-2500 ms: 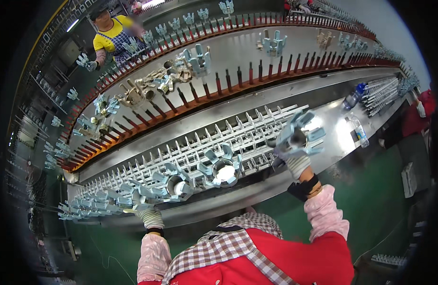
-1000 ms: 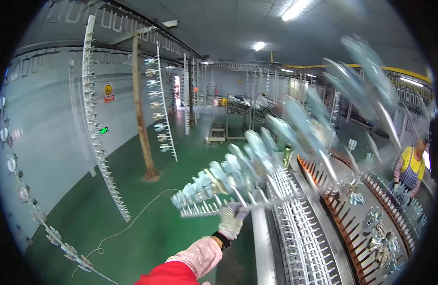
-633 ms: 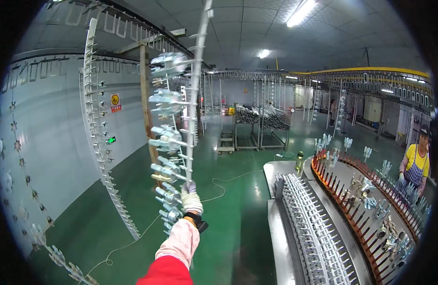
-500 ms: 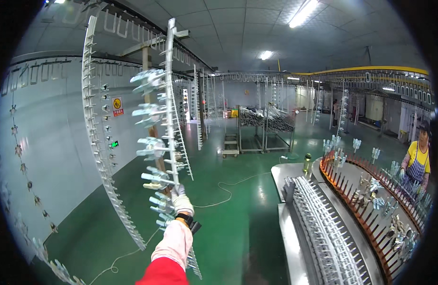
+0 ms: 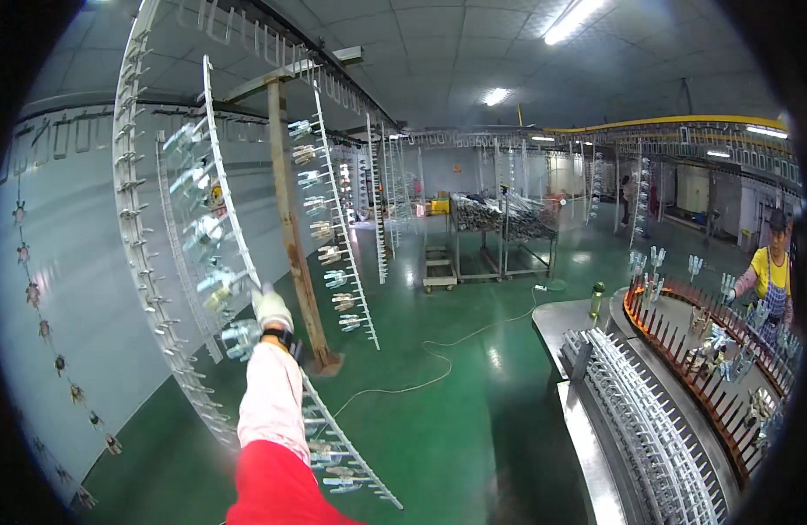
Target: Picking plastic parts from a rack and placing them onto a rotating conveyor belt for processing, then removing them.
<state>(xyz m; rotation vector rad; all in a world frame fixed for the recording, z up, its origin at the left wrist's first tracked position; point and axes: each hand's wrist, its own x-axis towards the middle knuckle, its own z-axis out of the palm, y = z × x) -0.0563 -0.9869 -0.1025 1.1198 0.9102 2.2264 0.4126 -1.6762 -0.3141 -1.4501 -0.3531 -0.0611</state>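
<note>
Racks like this long white one (image 5: pixel 213 188) are tall and thin, with many little hooks, and shiny metal parts (image 5: pixel 202 232) hang all along it. It stands up on the left, near me, a bit tilted. My gloved hand (image 5: pixel 270 308) is up on its bar, low down, and my fingers are wrapped tight around it. I see only this one hand of mine. I think it is my left, but I cannot be sure, and my other hand is not in view.

I think the rack is stiff but long, so it may sway and feel heavy at the top. The parts look hard and could swing or slip off their hooks. Holding the bare bar low down, between the hooks, seems the best place.

Counting now: one rack in my hand, and about three more hang just behind it on the left by one brown post (image 5: pixel 290 219). One green bottle (image 5: pixel 598 300) stands on the grey table (image 5: pixel 565 319) to the right. One person in yellow (image 5: pixel 768 276) works far right.
</note>
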